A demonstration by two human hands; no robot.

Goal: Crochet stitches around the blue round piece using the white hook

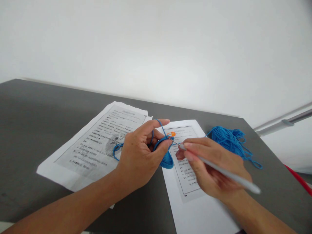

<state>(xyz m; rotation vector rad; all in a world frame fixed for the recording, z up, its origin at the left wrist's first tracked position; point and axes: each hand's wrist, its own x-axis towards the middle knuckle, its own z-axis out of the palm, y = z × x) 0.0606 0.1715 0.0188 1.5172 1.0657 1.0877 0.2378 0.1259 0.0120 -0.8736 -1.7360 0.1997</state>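
Observation:
In my left hand (142,151) a small blue crochet piece (167,161) is pinched between thumb and fingers. Blue working yarn (161,125) loops over the raised left index finger. An orange stitch marker (171,134) sits at the top edge of the piece. My right hand (214,165) grips a crochet hook (224,171) with a grey handle, like a pen. The hook's thin metal tip meets the piece near my left thumb; whether it is inside a stitch is too small to tell. A loose loop of blue yarn hangs left of my left hand.
A tangled bundle of blue yarn (226,141) lies at the right, its strand running toward my hands. Two printed sheets lie on the dark table (60,100): a creased left sheet (97,143) and a right sheet (195,211) under my hands. A white wall (151,58) stands behind.

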